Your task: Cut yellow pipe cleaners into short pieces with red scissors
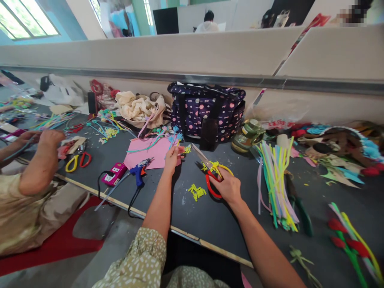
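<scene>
My right hand (229, 186) grips a pair of scissors (214, 185) with one red and one yellow handle loop; the blades point up and left, apparently parted. Just left of the blade tips, my left hand (174, 157) pinches a small yellow fuzzy piece (187, 149), perhaps pipe cleaner. Short yellow cut pieces (197, 193) lie in a pile on the dark table between my forearms, and more lie under the scissors. Beside my left hand is a pink sheet (144, 154) with a teal stem on it. A blue glue gun (138, 175) rests left of my left forearm.
A dotted bag (195, 108) with a phone (209, 134) leaning on it stands at the back. Right are a glass jar (247, 136), a pipe cleaner bundle (276, 184) and red flowers (357, 247). Left are a magenta device (114, 174), scissors (78, 161) and a co-worker's arm (42, 160).
</scene>
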Demonstrator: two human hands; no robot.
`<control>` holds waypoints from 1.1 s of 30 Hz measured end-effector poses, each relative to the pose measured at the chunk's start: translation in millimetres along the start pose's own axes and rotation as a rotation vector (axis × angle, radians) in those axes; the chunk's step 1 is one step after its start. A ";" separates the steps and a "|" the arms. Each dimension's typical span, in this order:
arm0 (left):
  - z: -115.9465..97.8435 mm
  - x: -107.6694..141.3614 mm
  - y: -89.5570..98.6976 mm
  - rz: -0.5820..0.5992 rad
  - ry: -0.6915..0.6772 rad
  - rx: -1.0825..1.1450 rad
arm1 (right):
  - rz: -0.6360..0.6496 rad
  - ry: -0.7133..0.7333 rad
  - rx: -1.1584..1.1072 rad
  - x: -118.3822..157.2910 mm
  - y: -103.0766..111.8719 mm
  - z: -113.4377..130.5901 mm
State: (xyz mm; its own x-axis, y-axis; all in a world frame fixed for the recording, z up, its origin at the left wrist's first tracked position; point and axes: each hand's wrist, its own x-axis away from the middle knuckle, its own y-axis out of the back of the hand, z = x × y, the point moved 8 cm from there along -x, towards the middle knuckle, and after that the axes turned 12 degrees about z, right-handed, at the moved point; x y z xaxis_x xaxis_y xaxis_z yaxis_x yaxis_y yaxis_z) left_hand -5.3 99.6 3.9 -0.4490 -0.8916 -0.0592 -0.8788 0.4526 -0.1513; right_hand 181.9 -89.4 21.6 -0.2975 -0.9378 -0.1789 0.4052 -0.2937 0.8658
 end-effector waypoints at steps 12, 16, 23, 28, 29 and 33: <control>13.2 9.2 -26.8 0.195 0.175 0.284 | 0.015 0.003 -0.005 0.6 1.2 3.6; 16.5 9.6 -24.4 0.163 0.166 0.204 | 0.030 0.007 0.000 0.6 0.2 4.5; 11.3 9.3 -26.9 0.137 0.159 0.031 | 0.036 0.011 0.007 0.8 -0.4 5.8; 10.0 8.9 -15.4 0.023 0.120 -0.068 | 0.036 0.014 -0.003 1.1 -3.6 4.1; 11.0 9.0 -12.5 0.000 0.123 -0.087 | 0.033 0.013 -0.005 1.2 -4.0 3.7; 15.3 8.9 -8.7 -0.015 0.141 -0.078 | 0.043 0.010 -0.001 1.0 -4.7 3.9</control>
State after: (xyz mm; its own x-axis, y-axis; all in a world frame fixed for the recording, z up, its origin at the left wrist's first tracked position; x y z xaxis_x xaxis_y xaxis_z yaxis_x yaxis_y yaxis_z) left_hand 0.9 87.5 -10.4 -0.4492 -0.8897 0.0819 -0.8930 0.4441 -0.0732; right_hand 176.3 -88.3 19.2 -0.2711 -0.9514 -0.1462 0.4186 -0.2533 0.8721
